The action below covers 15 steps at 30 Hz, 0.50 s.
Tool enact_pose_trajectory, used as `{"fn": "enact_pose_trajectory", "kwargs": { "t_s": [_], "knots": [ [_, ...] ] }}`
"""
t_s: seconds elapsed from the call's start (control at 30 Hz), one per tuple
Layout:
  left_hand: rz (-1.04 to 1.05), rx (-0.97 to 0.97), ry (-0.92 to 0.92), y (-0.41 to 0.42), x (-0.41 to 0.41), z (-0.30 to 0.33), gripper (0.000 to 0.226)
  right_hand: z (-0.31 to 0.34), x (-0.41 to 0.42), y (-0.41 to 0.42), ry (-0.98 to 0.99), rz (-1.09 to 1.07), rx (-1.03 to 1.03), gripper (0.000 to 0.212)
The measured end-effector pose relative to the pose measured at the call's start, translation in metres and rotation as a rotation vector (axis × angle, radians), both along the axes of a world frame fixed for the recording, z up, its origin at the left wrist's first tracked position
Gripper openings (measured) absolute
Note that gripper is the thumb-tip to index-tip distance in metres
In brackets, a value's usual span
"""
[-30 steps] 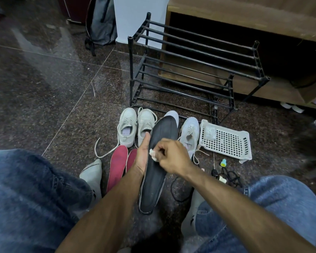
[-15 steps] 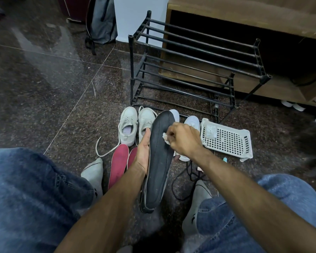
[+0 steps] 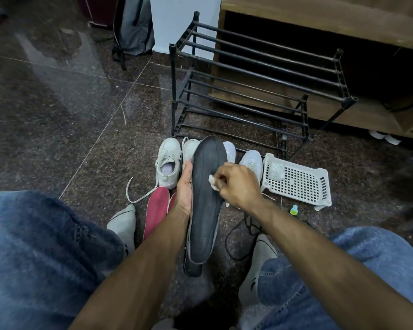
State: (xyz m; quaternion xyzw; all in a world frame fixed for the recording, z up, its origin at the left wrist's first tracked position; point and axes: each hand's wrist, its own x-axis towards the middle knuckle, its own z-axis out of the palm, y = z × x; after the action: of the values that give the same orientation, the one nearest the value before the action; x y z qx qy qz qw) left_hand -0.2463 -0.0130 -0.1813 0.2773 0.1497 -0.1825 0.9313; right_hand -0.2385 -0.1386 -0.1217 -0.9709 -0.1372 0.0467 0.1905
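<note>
Pinched in the right hand's [image 3: 239,184] curled fingertips, a small white wad [image 3: 212,182] presses on the black insole [image 3: 204,222]. The left hand [image 3: 185,186] grasps the insole along its left edge, thumb lying up the rim, and holds it lengthwise above the floor [image 3: 69,115] between two denim knees, toe end away from the person. The floor is dark speckled stone, glossy, with pale joint lines. A black bar rack [image 3: 248,91] stands just past the insole's toe, in front of a wooden cabinet [image 3: 320,15]. White shoes [image 3: 168,163] line the rack's foot, red insoles [image 3: 156,209] lie left of the left hand, and a white perforated basket [image 3: 298,182] lies to the right. The widest open floor is to the left.
</note>
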Motion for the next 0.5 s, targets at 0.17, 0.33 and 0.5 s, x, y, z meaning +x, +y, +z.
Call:
{"fn": "enact_pose_trajectory", "kwargs": {
  "t_s": [0.17,0.33,0.5],
  "knots": [
    [0.016,-0.03,0.032,0.008,0.002,-0.005,0.079,-0.008,-0.03,0.017,0.106,0.111,0.09,0.01],
    [0.035,-0.136,0.055,0.014,0.006,-0.009,0.089,-0.026,-0.051,0.006,0.164,0.059,0.262,0.008],
    [0.134,0.021,0.093,0.016,0.022,0.002,0.09,-0.029,-0.037,0.022,0.272,-0.337,0.596,0.014]
  ]
}}
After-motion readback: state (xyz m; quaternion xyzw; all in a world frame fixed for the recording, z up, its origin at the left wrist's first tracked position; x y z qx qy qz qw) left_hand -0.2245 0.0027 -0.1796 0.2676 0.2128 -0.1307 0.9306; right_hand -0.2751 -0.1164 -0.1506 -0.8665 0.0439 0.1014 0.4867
